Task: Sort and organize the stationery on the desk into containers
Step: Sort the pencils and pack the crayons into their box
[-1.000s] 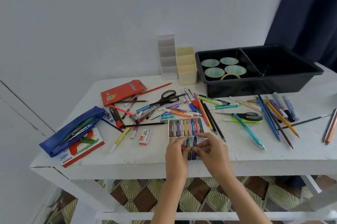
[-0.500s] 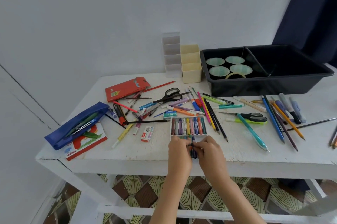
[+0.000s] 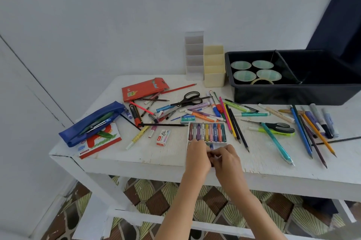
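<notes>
A white tray of crayons [image 3: 207, 132] lies near the front middle of the white desk [image 3: 170, 159]. Just in front of it my left hand [image 3: 197, 156] and my right hand [image 3: 227, 158] meet, fingers curled around a few loose crayons [image 3: 211, 147] whose blue and green tips show between them. Most of those crayons are hidden by my fingers. Pens, pencils and markers lie scattered across the desk, with black scissors [image 3: 190, 99] in the middle and a second pair of scissors [image 3: 279, 126] to the right.
A black bin [image 3: 293, 93] holding tape rolls stands at the back right. Cream [image 3: 214, 66] and clear [image 3: 194, 55] divided holders stand beside it. A blue pencil case [image 3: 91, 122], a red pencil box [image 3: 143, 89], and a staples box [image 3: 163, 137] lie to the left.
The camera view shifted right and slightly up. My hands have closed tighter together over the loose crayons, just below the tray.
</notes>
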Motion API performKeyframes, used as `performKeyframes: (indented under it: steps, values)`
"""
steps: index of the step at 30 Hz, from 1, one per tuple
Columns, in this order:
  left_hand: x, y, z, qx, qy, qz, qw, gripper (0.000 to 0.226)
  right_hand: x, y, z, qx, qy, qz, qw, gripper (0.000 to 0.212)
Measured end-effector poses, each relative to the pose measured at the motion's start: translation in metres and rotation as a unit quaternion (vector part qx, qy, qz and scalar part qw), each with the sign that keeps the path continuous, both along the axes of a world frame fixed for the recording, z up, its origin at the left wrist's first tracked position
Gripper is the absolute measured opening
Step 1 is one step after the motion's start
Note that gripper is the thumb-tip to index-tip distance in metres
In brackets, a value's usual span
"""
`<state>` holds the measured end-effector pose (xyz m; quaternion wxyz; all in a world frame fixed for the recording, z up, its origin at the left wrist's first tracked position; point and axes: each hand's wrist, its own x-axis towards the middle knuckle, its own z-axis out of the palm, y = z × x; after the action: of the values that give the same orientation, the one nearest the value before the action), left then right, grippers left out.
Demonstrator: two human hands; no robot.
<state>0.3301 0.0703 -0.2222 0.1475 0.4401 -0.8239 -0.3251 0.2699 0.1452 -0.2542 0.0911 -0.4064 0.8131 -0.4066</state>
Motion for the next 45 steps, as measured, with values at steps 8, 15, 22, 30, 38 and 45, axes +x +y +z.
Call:
performKeyframes:
  steps: [8,15,22,30,38,45]
  values:
    - [0.024,-0.013,0.001,0.025,0.125,0.02,0.992,0.021,-0.004,-0.01,0.012,-0.025,-0.021,-0.029,0.999,0.014]
    - [0.044,-0.072,0.009,-0.022,0.166,0.08,0.983,0.02,0.007,-0.062,0.032,-0.032,-0.028,0.019,0.999,0.018]
    - [0.069,-0.154,0.018,-0.139,0.084,0.083,0.983,0.026,0.011,-0.145,0.037,0.007,0.014,0.06,0.998,0.018]
    - [0.076,-0.203,0.014,-0.217,-0.062,-0.056,0.972,0.04,0.014,-0.206,0.031,0.101,0.11,0.059,0.987,0.023]
    - [0.074,-0.227,-0.002,-0.246,-0.051,-0.094,0.963,0.027,0.017,-0.226,0.031,0.11,0.122,0.067,0.984,0.03]
    - [0.079,-0.234,-0.003,-0.235,-0.022,-0.113,0.965,0.023,0.02,-0.224,0.038,0.135,0.103,0.096,0.981,0.027]
